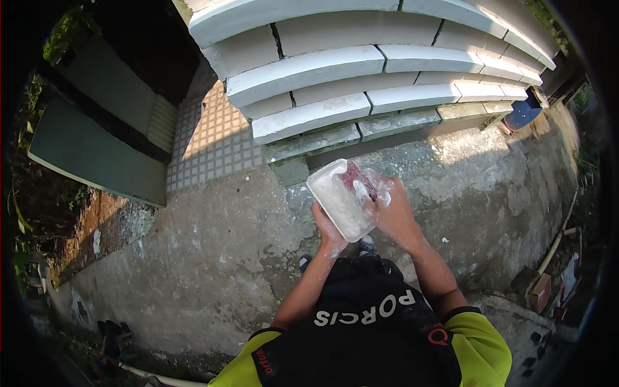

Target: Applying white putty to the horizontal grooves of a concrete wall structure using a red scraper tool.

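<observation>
Both hands grip one tub (338, 203) (white paste).

A black shirt (374, 322) with white lettering across the chest is worn, with short sleeves in bright yellow-green (480, 345) edged in black. Small red markings are seen on the shirt near each sleeve. Both forearms are bare. White dust is seen on the left hand (327, 227) and right hand (390, 209).
</observation>
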Motion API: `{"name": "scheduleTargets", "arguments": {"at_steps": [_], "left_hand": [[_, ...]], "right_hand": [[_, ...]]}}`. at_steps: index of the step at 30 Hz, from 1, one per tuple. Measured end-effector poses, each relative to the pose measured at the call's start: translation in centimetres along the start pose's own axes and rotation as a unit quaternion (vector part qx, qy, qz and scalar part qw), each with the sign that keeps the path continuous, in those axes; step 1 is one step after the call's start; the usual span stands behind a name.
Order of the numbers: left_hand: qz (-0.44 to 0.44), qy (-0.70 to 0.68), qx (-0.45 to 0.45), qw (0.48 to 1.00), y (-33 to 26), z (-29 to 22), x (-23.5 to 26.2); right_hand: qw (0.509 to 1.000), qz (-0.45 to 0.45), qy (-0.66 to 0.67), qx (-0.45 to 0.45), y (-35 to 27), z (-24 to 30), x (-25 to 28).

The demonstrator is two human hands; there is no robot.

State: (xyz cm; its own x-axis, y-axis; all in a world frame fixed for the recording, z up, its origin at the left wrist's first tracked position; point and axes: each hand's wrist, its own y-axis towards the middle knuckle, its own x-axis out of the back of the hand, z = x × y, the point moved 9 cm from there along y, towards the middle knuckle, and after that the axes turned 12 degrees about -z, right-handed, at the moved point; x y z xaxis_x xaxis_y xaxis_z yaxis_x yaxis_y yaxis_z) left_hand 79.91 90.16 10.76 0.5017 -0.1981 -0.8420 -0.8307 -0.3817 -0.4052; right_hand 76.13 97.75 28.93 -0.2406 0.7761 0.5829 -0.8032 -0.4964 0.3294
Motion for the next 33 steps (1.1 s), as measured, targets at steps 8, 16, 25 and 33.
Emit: {"name": "scheduleTargets", "arguments": {"at_steps": [8,16,25,33], "left_hand": [[-0.010,-0.004,-0.004,1.000,0.0,-0.1,-0.3],[-0.031,-0.010,0.002,0.999,-0.3,0.2,-0.6],[-0.016,0.003,0.031,0.999,-0.5,0.9,-0.1],[-0.022,-0.039,0.028,0.999,-1.0,-0.2,-0.7]], "right_hand": [[0.998,-0.043,-0.002,0.047,0.6,-0.6,-0.8],[0.997,-0.060,-0.045,0.027,-0.3,-0.1,-1.7],[0.999,-0.028,-0.021,0.014,0.1,-2.9,-2.5],[0.998,-0.053,-0.026,0.016,-1.3,-3.8,-2.2]]}}
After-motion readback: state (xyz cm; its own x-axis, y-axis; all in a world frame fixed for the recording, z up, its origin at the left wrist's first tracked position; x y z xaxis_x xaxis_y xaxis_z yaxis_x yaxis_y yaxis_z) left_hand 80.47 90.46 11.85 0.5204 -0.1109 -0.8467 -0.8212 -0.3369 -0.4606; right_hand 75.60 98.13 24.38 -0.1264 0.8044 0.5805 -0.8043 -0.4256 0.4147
